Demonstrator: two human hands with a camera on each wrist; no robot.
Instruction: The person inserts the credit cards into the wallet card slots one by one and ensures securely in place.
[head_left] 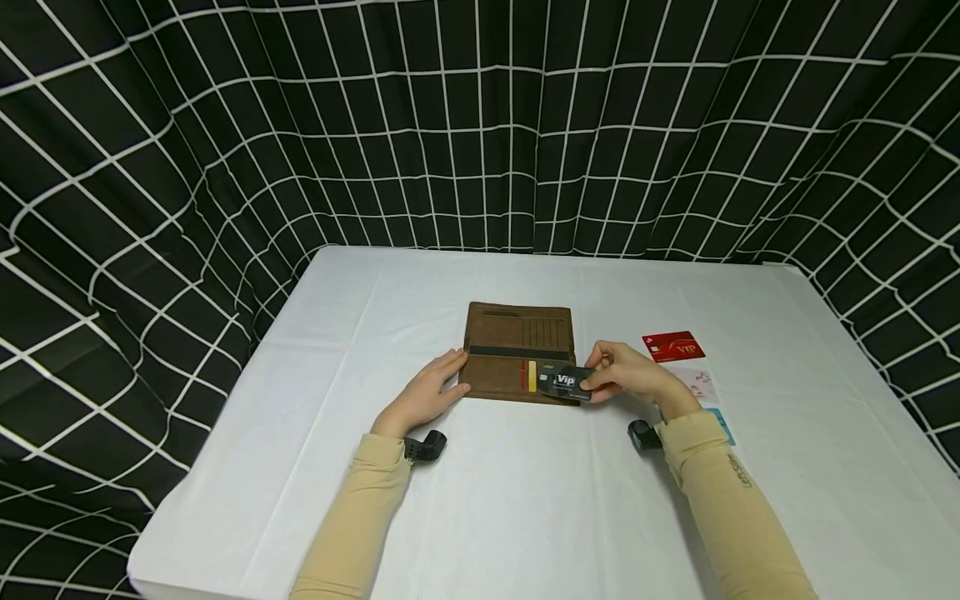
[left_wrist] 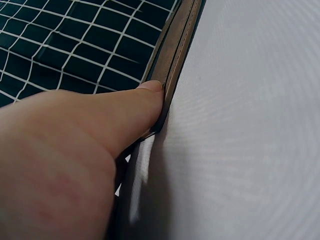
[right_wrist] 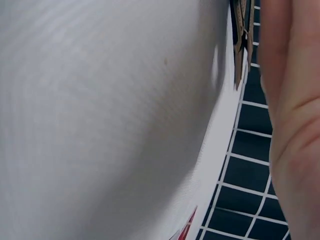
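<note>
A brown wallet lies unfolded on the white table, its card slots facing up. My left hand rests at its left edge with the fingers extended; in the left wrist view the thumb presses on the wallet's corner. Between the thumb and fingers of my right hand is a black card marked "Vip", pinched by its right end. The card lies over the right part of the wallet's near half. Just left of it, a yellow strip and a red strip show in the slots.
To the right, a red VIP card, a pale pink-patterned card and a blue card lie in a column, the blue one partly behind my right wrist. Black curtains with white grid lines surround the table.
</note>
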